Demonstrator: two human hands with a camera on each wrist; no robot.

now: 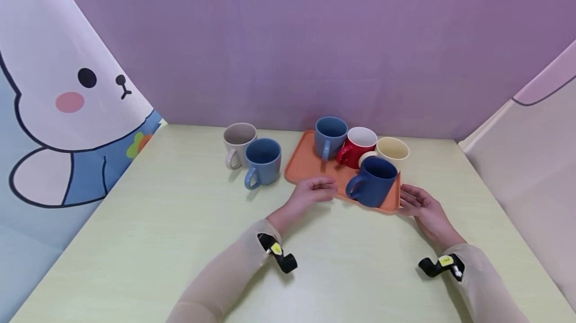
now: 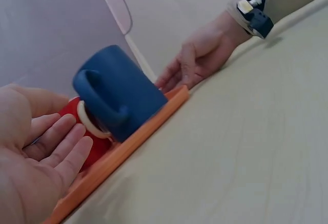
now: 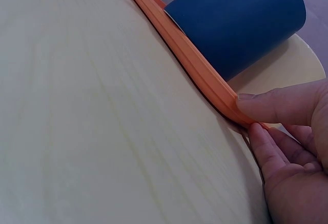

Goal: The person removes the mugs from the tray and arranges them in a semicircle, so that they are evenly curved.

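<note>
An orange tray (image 1: 301, 165) carries a light blue mug (image 1: 330, 135), a red mug (image 1: 351, 153), a cream mug (image 1: 400, 153) and, at its front right, a dark blue mug (image 1: 375, 185). At the tray's front right corner, my right hand (image 1: 427, 215) pinches the rim between thumb and fingers, as the right wrist view shows. My left hand (image 1: 310, 193) hovers by the front edge, left of the dark blue mug, with its fingers extended and nothing held. In the left wrist view those fingers (image 2: 72, 162) partly cover the red mug (image 2: 95, 152).
Left of the tray, a grey mug (image 1: 234, 145) and a blue mug (image 1: 265, 165) stand close together on the pale wooden table (image 1: 148, 243). A purple backdrop (image 1: 315, 48) rises along the table's far edge. Printed cloth (image 1: 49, 128) hangs at the left side.
</note>
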